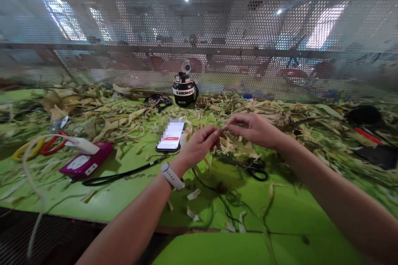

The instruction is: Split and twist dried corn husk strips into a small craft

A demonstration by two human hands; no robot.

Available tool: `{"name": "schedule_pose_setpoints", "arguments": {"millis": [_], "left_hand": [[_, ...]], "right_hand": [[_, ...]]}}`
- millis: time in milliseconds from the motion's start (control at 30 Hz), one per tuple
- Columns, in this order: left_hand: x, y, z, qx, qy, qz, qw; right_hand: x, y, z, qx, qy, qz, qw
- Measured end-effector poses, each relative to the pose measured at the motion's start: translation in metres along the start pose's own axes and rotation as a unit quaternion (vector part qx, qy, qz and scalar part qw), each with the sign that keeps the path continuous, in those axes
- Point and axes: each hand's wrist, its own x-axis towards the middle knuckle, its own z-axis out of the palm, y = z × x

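My left hand (202, 143), with a white band on its wrist, is pinched closed over the green table. Close against it, the thumb and fingers of my right hand (253, 128) pinch the same spot. A small dark thin strand shows between the fingertips; its exact kind is too small to make out. From below my left hand a thin green cord (207, 184) trails down to a loose tangle on the tabletop. Black-handled scissors (258, 169) lie under my right hand, partly covered by pale plant-fibre scraps (231, 145). A lit phone (171, 136) lies left of my hands.
A black bottle (184, 93) stands at the back before a perforated metal screen (217, 20). On the left lie a purple power strip (87, 163) with a white charger (83, 145), a black strap (124, 174) and red-handled scissors (52, 145). Dried leaf strips (105, 126) cover the table's rear.
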Motion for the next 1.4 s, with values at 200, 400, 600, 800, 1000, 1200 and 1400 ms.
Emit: {"name": "schedule_pose_setpoints", "arguments": {"millis": [200, 400, 600, 800, 1000, 1200, 1400], "left_hand": [[0.002, -0.007, 0.003, -0.054, 0.001, -0.012, 0.998], [0.001, -0.007, 0.004, -0.107, 0.002, -0.022, 0.994], [-0.001, -0.003, 0.005, -0.176, 0.0, -0.043, 0.983], [-0.001, -0.003, 0.004, -0.135, 0.079, 0.013, 0.988], [0.002, -0.005, 0.001, -0.127, 0.136, -0.007, 0.983], [0.003, -0.002, 0.0, -0.115, 0.158, -0.029, 0.98], [0.003, -0.005, 0.0, -0.14, 0.115, -0.059, 0.982]], "right_hand": [[0.001, 0.006, 0.009, -0.061, 0.087, -0.037, 0.994], [0.002, 0.007, 0.012, -0.045, 0.105, -0.036, 0.993], [0.002, 0.005, 0.02, -0.011, 0.118, -0.002, 0.993], [0.004, 0.015, 0.028, 0.104, 0.148, 0.088, 0.98], [0.008, 0.022, 0.028, 0.22, 0.047, 0.147, 0.963], [0.009, 0.016, 0.026, 0.191, 0.081, 0.171, 0.963], [0.005, 0.013, 0.02, 0.165, 0.007, 0.068, 0.984]]}}
